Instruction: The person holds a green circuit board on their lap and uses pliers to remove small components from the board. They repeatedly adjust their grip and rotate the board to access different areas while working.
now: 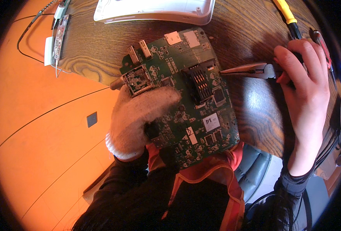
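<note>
My left hand (pixel 139 109), in a whitish knit glove, grips a green circuit board (pixel 178 127) by its left side, the thumb lying across the face. On the board sit two USB ports (pixel 144 49), a tuner module (pixel 140 80) with a metal connector, and a black card slot (pixel 199 81) with metal contacts. My bare right hand (pixel 305 81) is closed round needle-nose pliers (pixel 255 71). Their tip points left and lies at the board's right edge, by the card slot; whether it touches cannot be made out. The pliers' handles are mostly hidden in my fingers.
A white plastic housing (pixel 155 17) lies at the table's far edge. At the far right are a yellow-handled tool (pixel 285 11) and a red-handled tool (pixel 322 44). A power strip (pixel 60 38) with cables is at the far left. A dark chair (pixel 253 165) stands below the wooden table (pixel 97 50).
</note>
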Available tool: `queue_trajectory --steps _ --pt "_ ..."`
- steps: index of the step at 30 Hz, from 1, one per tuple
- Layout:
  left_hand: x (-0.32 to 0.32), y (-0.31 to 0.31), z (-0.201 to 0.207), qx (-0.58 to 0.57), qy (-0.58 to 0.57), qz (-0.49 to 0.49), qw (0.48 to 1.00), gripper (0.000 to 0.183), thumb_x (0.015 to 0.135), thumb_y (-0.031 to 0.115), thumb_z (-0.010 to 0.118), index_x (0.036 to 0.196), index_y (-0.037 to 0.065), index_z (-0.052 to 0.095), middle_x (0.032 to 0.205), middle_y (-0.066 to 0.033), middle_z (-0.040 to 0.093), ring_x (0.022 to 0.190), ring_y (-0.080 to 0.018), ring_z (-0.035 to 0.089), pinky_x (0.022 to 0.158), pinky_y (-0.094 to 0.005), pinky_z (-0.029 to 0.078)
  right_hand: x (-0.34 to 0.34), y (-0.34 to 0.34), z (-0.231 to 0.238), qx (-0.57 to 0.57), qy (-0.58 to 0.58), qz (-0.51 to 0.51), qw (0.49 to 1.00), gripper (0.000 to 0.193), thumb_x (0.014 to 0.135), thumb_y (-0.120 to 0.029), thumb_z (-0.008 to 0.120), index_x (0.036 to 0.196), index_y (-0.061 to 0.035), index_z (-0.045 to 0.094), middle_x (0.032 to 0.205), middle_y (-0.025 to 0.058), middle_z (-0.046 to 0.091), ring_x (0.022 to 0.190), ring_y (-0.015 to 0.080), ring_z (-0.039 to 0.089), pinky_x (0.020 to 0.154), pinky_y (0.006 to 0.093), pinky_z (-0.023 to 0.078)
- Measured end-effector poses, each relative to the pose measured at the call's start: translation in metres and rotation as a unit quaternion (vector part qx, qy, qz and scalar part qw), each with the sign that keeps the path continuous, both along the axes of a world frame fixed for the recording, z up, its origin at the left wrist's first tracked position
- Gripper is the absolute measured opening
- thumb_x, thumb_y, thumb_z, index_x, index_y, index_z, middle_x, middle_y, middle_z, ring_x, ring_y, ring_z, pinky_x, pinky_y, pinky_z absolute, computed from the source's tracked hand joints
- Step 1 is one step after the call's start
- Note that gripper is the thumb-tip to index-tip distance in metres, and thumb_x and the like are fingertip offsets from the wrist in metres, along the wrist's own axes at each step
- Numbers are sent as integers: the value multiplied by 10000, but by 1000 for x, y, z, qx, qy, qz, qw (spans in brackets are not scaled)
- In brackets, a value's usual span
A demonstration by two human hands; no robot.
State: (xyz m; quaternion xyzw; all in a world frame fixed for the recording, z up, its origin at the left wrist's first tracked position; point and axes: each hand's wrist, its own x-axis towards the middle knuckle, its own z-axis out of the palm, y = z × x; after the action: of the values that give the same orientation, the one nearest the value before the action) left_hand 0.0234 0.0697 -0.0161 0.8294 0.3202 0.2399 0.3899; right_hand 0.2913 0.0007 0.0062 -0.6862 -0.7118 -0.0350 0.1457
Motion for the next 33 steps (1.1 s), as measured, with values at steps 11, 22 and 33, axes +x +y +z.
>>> queue_trajectory --steps 11,22,33 --pt "0 5 2 25 -18 -13 999 213 843 88 465 882 -48 624 994 -165 621 907 -246 606 849 -332 451 -3 -1 6 25 27 8 999 359 545 91 641 886 -8 587 930 104 555 924 255 543 814 328 431" --pt "-6 4 -1 6 -14 -20 1000 262 872 119 416 872 -57 610 993 -173 618 935 -242 603 834 -330 457 -5 -6 11 -19 53 -67 996 375 627 127 607 959 -45 608 1003 76 559 928 230 566 797 293 455" --pt "-3 -5 -6 -200 -126 48 971 202 843 91 487 907 -61 604 975 -158 609 854 -217 610 759 -306 493 -5 -4 13 -42 -27 -36 998 393 586 145 576 935 -34 597 990 76 543 973 245 524 778 301 443"
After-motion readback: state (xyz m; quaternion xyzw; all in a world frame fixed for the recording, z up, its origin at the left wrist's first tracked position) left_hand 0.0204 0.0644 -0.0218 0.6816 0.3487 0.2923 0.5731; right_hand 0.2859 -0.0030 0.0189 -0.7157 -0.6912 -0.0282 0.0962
